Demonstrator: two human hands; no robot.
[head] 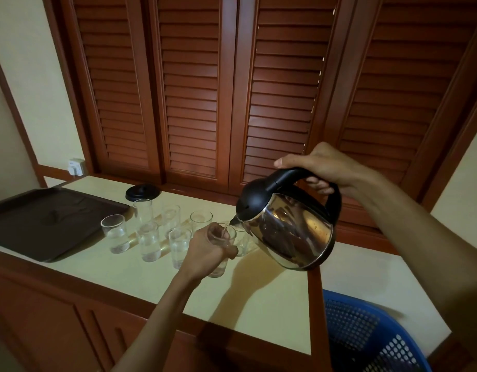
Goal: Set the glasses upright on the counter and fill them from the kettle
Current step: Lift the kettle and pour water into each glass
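The kettle [288,232] hung tilted over the counter [259,299], its handle gripped in the right hand [323,167]. Its spout sat just above a glass [218,253] wrapped by the left hand's [205,253] fingers [230,251].

Glasses: seven in view, all upright on bench [259,299]; one more partly hidden behind kettle, not sure.
Kettle [288,232]: one.
Kettle base [143,192]: one.
Tray [44,224]: one.
Blue basket [366,336]: one.
Hands: two.
Wall socket [77,166]: one.
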